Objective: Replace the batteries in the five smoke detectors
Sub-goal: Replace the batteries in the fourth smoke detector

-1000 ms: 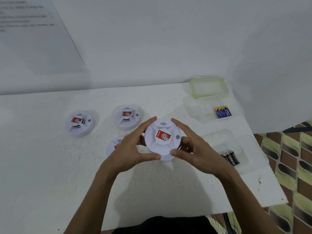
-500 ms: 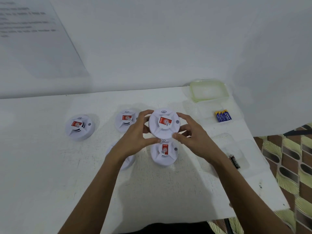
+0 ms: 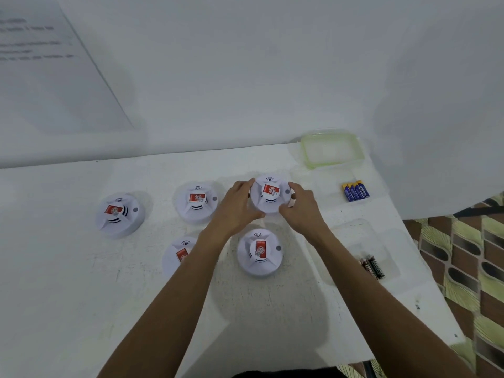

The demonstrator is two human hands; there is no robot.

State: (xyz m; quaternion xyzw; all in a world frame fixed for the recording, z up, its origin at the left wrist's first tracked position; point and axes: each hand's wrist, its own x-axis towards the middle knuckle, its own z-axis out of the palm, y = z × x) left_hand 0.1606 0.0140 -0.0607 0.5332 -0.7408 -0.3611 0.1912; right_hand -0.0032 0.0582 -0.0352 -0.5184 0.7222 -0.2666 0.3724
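Several round white smoke detectors with red labels lie on the white table (image 3: 68, 296). My left hand (image 3: 237, 205) and my right hand (image 3: 302, 208) grip the far right detector (image 3: 270, 193) from both sides, low at the table top. Another detector (image 3: 259, 252) sits just below it. Two more stand to the left, one (image 3: 196, 201) beside my left hand and one (image 3: 118, 214) at the far left. My left forearm partly hides a further detector (image 3: 178, 253). Blue batteries (image 3: 354, 190) lie in a clear tray on the right, black batteries (image 3: 372, 266) in a nearer clear tray.
A clear lid with a green rim (image 3: 331, 150) lies at the table's back right corner. The table's right edge drops to a patterned floor (image 3: 469, 257). A white wall stands behind the table, with a paper sheet (image 3: 41, 64) at the upper left.
Both hands carried the held detector away from me and to the right, from above the near detector down to the far row beside the battery tray.
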